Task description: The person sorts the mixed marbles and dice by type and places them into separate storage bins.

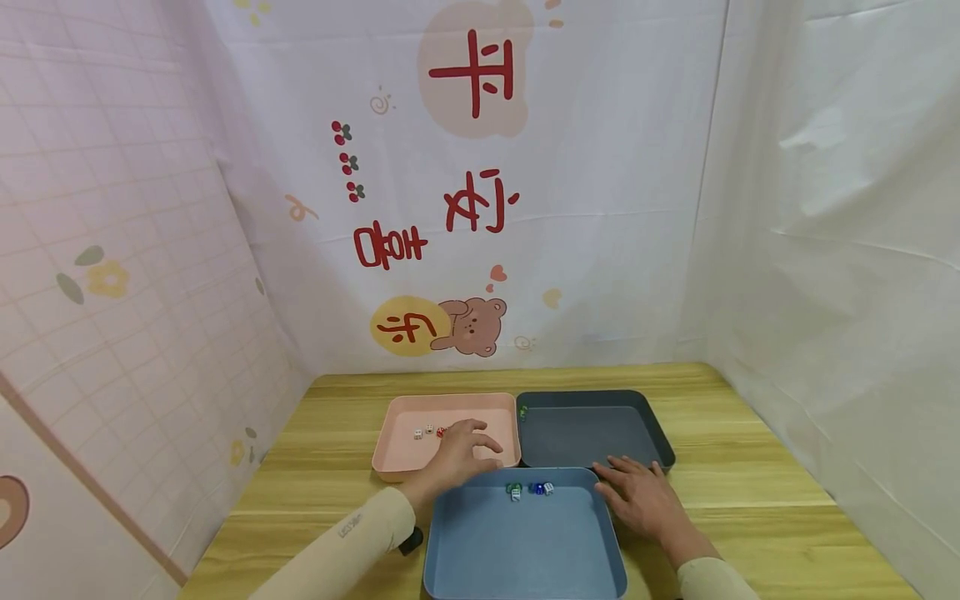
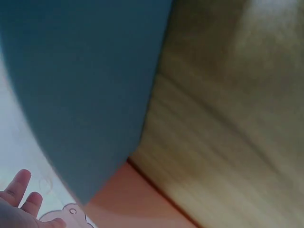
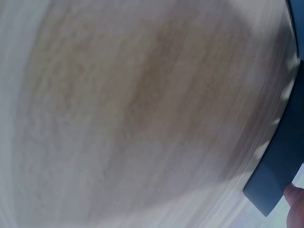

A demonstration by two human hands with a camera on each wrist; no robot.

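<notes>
My left hand (image 1: 461,454) hovers over the front right of a pink tray (image 1: 401,467), its fingers spread and loosely bent with nothing between them. Under and beside it in that tray lie white dice (image 1: 418,434) and a red die (image 1: 441,432), partly hidden by the fingers. My right hand (image 1: 637,496) rests with relaxed fingers at the front rim of a dark grey tray (image 1: 600,450), near the corner of a blue tray (image 1: 525,550). Along the blue tray's far side sit a green die (image 1: 513,487), a blue die (image 1: 537,488) and a white die (image 1: 548,488).
A green die (image 1: 523,412) lies in the dark tray's far left corner. The three trays stand close together on a wooden table (image 1: 750,483). White printed cloth (image 1: 615,208) hangs behind and at both sides. A small black object (image 1: 411,542) is by the left cuff.
</notes>
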